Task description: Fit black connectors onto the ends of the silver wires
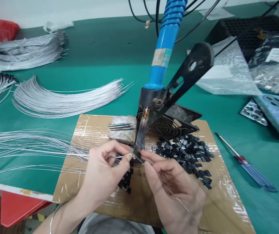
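My left hand (107, 169) pinches a small metal part with a thin grey wire (56, 152) at the tip of the soldering iron (165, 48), which rests blue-handled in a black stand (178, 120). My right hand (171, 185) pinches a thin solder wire (178, 200) and holds its end against the same iron tip. Both hands meet over the taped cardboard sheet (217, 195). A heap of small black parts (188, 152) lies just right of the hands, and a few more sit under my left fingers.
Bundles of grey wires (63, 97) lie on the green table to the left and far left. A grey sponge block (123, 130) sits behind my left hand. A screwdriver (246, 165), a blue phone (278, 113) and plastic bags (229, 71) are on the right.
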A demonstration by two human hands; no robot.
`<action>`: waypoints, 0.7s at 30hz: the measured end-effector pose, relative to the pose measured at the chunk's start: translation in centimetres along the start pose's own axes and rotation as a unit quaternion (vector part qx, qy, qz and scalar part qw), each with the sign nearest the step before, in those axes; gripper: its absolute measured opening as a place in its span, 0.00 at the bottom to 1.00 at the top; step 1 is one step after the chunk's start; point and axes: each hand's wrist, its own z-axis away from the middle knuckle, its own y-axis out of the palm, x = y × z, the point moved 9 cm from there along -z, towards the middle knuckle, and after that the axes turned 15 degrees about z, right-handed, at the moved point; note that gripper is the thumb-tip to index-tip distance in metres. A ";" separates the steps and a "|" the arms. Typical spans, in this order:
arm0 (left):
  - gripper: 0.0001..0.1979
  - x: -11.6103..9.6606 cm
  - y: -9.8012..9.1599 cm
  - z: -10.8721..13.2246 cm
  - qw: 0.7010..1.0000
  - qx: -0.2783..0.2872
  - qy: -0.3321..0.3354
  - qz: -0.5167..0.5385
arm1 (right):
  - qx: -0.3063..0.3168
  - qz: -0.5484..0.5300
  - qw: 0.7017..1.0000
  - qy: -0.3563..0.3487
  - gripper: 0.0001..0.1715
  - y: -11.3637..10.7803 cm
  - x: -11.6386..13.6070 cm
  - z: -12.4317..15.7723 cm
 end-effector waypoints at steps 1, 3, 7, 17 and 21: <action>0.05 0.0 0.0 0.0 1.000 -0.002 0.000 -0.002 | 0.002 0.003 1.000 -0.001 0.09 0.0 0.0 0.0; 0.06 0.0 -0.1 -0.1 1.000 -0.008 0.000 -0.006 | 0.005 0.013 1.000 -0.003 0.08 0.1 0.1 0.0; 0.06 0.1 0.0 -0.1 1.000 -0.004 -0.006 -0.006 | -0.006 0.028 1.000 -0.005 0.08 0.0 0.2 -0.1; 0.06 0.0 0.1 0.0 1.000 -0.004 0.001 -0.002 | -0.011 0.018 1.000 -0.011 0.08 -0.2 -0.1 0.1; 0.06 0.1 0.1 0.1 1.000 -0.002 0.000 0.000 | -0.016 0.013 1.000 -0.008 0.08 0.0 -0.2 0.2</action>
